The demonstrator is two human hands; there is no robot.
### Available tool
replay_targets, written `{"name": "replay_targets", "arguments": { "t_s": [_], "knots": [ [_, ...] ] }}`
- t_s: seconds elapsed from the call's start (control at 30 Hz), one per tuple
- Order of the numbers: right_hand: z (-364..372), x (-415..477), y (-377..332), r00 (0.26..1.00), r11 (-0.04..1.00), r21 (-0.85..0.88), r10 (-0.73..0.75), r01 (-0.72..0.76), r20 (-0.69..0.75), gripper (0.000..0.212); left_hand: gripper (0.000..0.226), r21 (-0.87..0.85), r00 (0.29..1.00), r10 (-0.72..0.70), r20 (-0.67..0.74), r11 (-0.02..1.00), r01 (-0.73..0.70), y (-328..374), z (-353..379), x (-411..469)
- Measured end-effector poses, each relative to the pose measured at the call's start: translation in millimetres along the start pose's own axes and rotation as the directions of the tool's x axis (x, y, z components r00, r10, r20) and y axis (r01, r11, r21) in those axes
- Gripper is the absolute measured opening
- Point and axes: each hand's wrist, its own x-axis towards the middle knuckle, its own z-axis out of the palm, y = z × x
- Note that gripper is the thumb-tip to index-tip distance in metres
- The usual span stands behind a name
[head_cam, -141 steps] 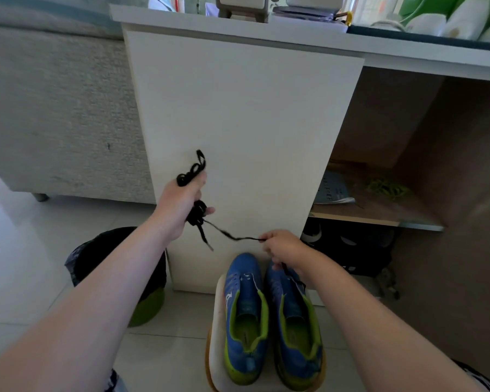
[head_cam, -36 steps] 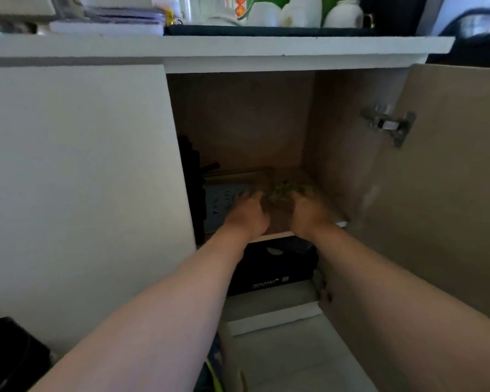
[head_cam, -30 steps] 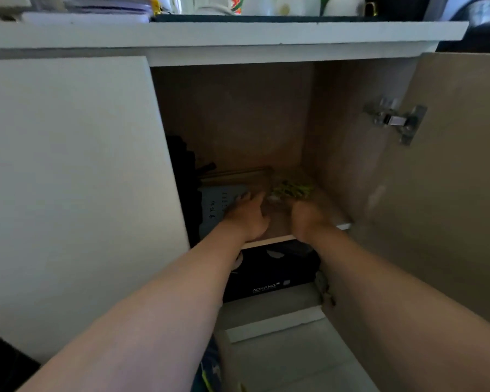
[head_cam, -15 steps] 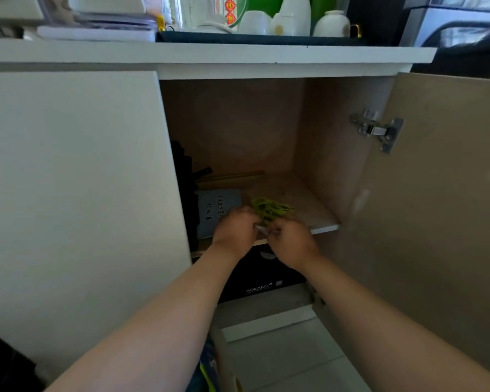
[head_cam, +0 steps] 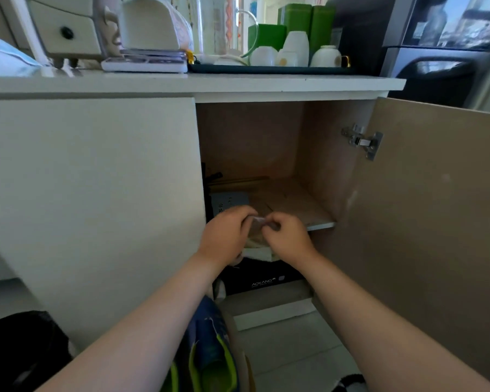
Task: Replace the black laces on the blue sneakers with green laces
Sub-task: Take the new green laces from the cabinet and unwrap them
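Head view, single frame.

Far left and low, a black bin [head_cam: 20,349] is sitting on the floor and is playing no part.

Next across, the blue sneakers [head_cam: 207,346] are lying at the bottom edge between our two forearms. They are sitting below the hands and nearer to us than the cabinet. Their long axis is running away from us toward the cabinet, with the openings and their yellow-green lining toward us. The left forearm is crossing over their left side, so we are judging the left hand the nearer one for reaching down. The lacing area is sitting partly under that forearm, so we cannot tell whether any black lace remains.

The left hand [head_cam: 227,236] is hovering at the front lip of the shelf [head_cam: 303,206]. Its fingers are curled, and thumb and forefinger are pinching a small pale piece [head_cam: 259,220]. The right hand [head_cam: 287,239] is meeting it from the other side, fingers likewise curled and pinching the same piece. The two hands are almost touching. The piece is too small and blurred for us to name.

We are not seeing the green laces plainly anywhere. If they are here, they are hiding behind or beneath the hands.

Further right, the cabinet door [head_cam: 436,222] is standing open.

We are judging that the coming move runs down and back toward us, from the shelf lip to the sneakers.
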Motion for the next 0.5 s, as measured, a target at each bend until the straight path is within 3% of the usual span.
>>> {"name": "replay_targets", "arguments": {
  "t_s": [0.23, 0.37, 0.5],
  "knots": [
    [42, -36, -34, 0.983, 0.988, 0.141, 0.04, -0.066, 0.179, 0.019, 0.016, -0.117, 0.977, -0.126, 0.175, 0.982, 0.147, -2, -63, -56],
    [73, -53, -41, 0.945, 0.988, 0.108, 0.066, -0.106, 0.32, 0.028, 0.023, -0.071, 0.938, -0.187, 0.291, 0.974, 0.216, -27, -85, -94],
    [98, -64, -40, 0.897, 0.999, 0.004, 0.043, -0.05, 0.44, 0.031, 0.034, -0.04, 0.857, -0.326, 0.4, 0.928, 0.371, -54, -102, -126]
  ]
}}
